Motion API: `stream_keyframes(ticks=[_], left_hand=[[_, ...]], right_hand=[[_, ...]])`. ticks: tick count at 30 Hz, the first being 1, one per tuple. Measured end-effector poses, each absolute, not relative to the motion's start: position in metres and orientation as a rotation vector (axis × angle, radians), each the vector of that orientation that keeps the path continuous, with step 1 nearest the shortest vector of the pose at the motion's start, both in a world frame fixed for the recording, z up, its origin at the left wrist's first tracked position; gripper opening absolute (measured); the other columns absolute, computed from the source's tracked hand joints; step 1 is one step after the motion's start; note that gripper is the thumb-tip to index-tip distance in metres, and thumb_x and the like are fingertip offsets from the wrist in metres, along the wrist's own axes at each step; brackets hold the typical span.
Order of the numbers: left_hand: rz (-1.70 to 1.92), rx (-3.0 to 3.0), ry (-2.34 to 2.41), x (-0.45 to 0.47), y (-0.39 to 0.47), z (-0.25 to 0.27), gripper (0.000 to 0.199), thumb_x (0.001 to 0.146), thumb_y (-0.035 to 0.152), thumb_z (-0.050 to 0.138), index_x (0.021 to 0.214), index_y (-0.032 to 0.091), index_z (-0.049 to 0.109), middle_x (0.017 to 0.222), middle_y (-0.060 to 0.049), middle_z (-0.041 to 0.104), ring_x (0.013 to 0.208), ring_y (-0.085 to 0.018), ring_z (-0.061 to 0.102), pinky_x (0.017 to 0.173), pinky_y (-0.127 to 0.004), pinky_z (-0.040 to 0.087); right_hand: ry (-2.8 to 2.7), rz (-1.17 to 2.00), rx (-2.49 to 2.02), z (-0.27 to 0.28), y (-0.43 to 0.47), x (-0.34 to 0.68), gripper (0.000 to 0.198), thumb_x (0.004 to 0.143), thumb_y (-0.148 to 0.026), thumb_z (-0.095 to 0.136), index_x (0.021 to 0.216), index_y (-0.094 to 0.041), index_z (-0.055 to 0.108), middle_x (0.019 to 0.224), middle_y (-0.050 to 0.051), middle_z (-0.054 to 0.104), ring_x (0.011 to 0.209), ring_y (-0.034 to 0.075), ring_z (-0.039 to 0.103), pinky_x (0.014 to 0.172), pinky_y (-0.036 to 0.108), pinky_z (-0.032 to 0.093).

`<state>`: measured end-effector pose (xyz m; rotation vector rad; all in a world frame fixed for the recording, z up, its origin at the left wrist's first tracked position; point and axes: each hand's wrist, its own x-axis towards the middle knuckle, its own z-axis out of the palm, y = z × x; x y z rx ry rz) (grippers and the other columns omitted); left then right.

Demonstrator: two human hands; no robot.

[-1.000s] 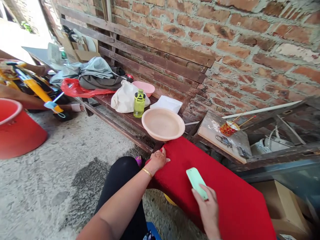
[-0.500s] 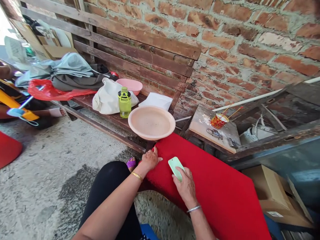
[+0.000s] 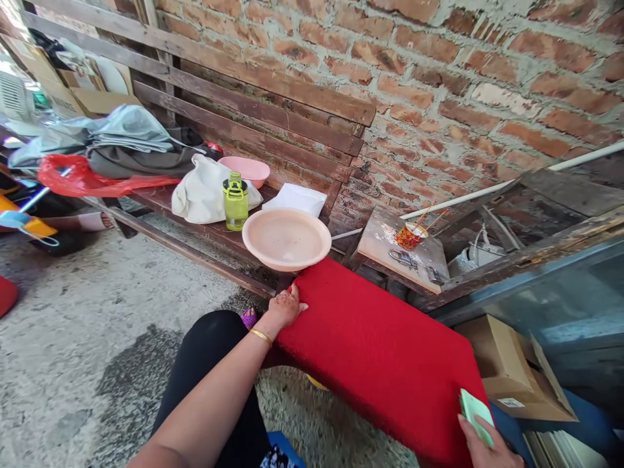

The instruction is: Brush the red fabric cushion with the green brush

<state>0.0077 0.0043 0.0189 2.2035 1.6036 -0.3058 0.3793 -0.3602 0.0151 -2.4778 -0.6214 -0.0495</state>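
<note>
A red cushioned board [image 3: 385, 357] lies across my lap, running from the wooden bench down to the lower right. My left hand [image 3: 285, 307] grips its upper left corner, fingers curled over the edge. At the bottom right, my right hand [image 3: 487, 445] holds a small pale green pad [image 3: 475, 413] against the board's near end. A peach plastic basin [image 3: 286, 238] rests on the bench just above the board's top corner.
On the wooden bench [image 3: 205, 227] stand a green bottle [image 3: 235, 203], a white bag [image 3: 202, 192], a pink bowl [image 3: 245, 170], white paper [image 3: 296, 197] and piled clothes [image 3: 121, 140]. A paint cup [image 3: 408, 236] sits on a plank. A cardboard box [image 3: 511, 374] lies at right.
My right hand has slid the green pad from the middle of the red board down to its lower right end. My left hand keeps its grip on the corner.
</note>
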Motion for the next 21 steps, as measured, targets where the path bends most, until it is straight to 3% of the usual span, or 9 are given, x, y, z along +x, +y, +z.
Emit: stream_keyframes(ticks=[3, 7, 13, 17, 21], left_hand=[[-0.297, 2.222, 1.604, 0.007, 0.005, 0.016, 0.078, 0.095, 0.057, 0.041, 0.155, 0.009, 0.028, 0.134, -0.028, 0.056, 0.123, -0.032, 0.058, 0.100, -0.039, 0.045], [-0.288, 2.263, 1.615, 0.007, 0.004, 0.013, 0.077, 0.095, 0.055, 0.042, 0.154, 0.007, 0.029, 0.132, -0.027, 0.058, 0.121, -0.032, 0.060, 0.099, -0.039, 0.046], [-0.258, 2.343, 1.618, 0.006, 0.004, -0.001, 0.077, 0.096, 0.055, 0.041, 0.154, 0.005, 0.029, 0.128, -0.028, 0.059, 0.118, -0.032, 0.061, 0.096, -0.039, 0.049], [-0.265, 2.348, 1.597, 0.006, 0.006, -0.007, 0.076, 0.096, 0.055, 0.040, 0.153, 0.005, 0.030, 0.126, -0.028, 0.060, 0.116, -0.033, 0.062, 0.094, -0.039, 0.050], [-0.265, 2.336, 1.583, 0.007, 0.007, -0.005, 0.074, 0.096, 0.053, 0.041, 0.152, 0.005, 0.032, 0.126, -0.028, 0.060, 0.117, -0.033, 0.061, 0.095, -0.039, 0.049]], right_hand=[[-0.610, -0.027, -2.445, 0.022, -0.326, 0.355, 0.044, 0.063, -0.076, 0.060, 0.079, -0.036, 0.069, 0.060, 0.007, 0.056, 0.058, 0.037, 0.058, 0.062, 0.057, 0.046], [-1.015, 0.143, -2.229, 0.015, -0.220, 0.273, 0.058, 0.077, -0.068, 0.050, 0.102, -0.020, 0.072, 0.089, 0.012, 0.062, 0.083, 0.033, 0.063, 0.075, 0.048, 0.053], [-1.490, 0.308, -2.008, 0.002, -0.105, 0.185, 0.036, 0.076, -0.044, 0.067, 0.110, -0.034, 0.073, 0.103, 0.004, 0.060, 0.100, 0.024, 0.059, 0.095, 0.034, 0.047], [-1.450, 0.321, -2.110, 0.001, -0.106, 0.217, 0.037, 0.072, -0.043, 0.067, 0.106, -0.032, 0.075, 0.099, 0.005, 0.057, 0.097, 0.025, 0.059, 0.094, 0.035, 0.047], [-1.146, 0.273, -2.345, 0.010, -0.170, 0.298, 0.053, 0.068, -0.060, 0.056, 0.105, -0.025, 0.073, 0.096, 0.008, 0.057, 0.095, 0.029, 0.060, 0.092, 0.042, 0.049]])
